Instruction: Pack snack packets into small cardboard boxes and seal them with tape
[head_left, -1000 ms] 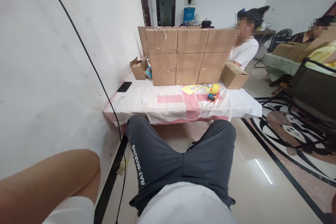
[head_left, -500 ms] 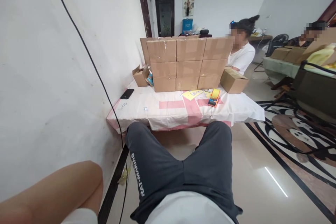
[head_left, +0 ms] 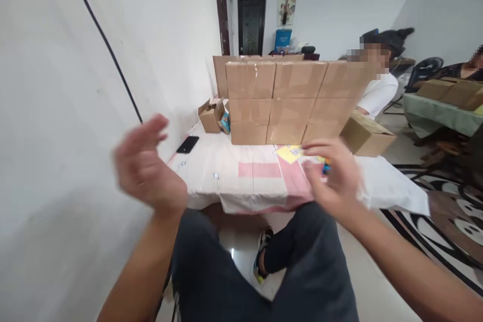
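Note:
My left hand (head_left: 147,166) is raised in front of the white wall, left of the table. Its fingers look loosely bent, but motion blurs them. Over the table's right half hovers my right hand (head_left: 335,173), thumb and fingers apart, with nothing visible between them. Behind it, mostly hidden, is the tape dispenser (head_left: 326,166), of which a blue and orange bit shows. A yellow sheet (head_left: 289,153) lies flat just left of my right fingertips. Several stacked cardboard boxes (head_left: 290,110) form a wall across the table beyond both hands.
A black phone (head_left: 187,144) lies at the table's left. Near it stands an open small carton (head_left: 211,115) beside a blue packet (head_left: 225,123). Another carton (head_left: 368,133) sits at the right end, close to a co-worker in a white shirt (head_left: 381,95). A black cable (head_left: 105,40) hangs along the wall.
Both my hands have come up into view over the table area. My view has shifted left and closer to the table, and my right hand now covers most of the tape dispenser.

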Motion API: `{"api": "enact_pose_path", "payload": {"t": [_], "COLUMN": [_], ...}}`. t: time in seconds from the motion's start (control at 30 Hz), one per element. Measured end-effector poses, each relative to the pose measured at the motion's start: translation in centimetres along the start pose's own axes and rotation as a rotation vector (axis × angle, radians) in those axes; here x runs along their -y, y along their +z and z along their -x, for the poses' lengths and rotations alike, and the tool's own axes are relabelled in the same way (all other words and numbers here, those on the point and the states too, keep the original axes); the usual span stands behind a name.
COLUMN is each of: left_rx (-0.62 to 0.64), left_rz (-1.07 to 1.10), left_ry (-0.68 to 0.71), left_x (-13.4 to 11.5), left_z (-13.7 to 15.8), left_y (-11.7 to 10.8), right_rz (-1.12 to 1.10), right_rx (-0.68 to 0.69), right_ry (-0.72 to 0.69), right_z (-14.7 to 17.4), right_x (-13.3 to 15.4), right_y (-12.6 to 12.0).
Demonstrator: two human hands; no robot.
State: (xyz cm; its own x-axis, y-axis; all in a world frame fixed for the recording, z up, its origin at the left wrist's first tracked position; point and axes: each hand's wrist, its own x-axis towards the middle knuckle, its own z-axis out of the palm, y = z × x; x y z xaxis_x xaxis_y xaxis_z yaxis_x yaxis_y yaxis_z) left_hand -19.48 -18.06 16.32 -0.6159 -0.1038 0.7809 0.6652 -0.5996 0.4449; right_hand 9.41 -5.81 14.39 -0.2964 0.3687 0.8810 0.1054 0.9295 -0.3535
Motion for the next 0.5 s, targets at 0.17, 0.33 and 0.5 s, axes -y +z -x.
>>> {"api": "enact_pose_path", "payload": {"t": [0.17,0.33,0.5], "left_rx": [0.338,0.398,0.48], "left_rz": [-0.416,-0.632,-0.715], "left_ry": [-0.438,-0.622,-0.766], "left_x": [20.0,37.6,48.2], "left_z": [2.4,3.2,2.9], "left_y": [2.6,5.3,9.3], "right_rz": [-0.176,-0.109,0.08], "right_rx": [0.399,0.559,0.667], "right_ry": [0.452,0.662,0.918], "right_z": [-2.4,-5.7,-10.1], "right_x": [-11.5,-19.8,-25.7], "right_y": [21.1,38.5,46.6]}}
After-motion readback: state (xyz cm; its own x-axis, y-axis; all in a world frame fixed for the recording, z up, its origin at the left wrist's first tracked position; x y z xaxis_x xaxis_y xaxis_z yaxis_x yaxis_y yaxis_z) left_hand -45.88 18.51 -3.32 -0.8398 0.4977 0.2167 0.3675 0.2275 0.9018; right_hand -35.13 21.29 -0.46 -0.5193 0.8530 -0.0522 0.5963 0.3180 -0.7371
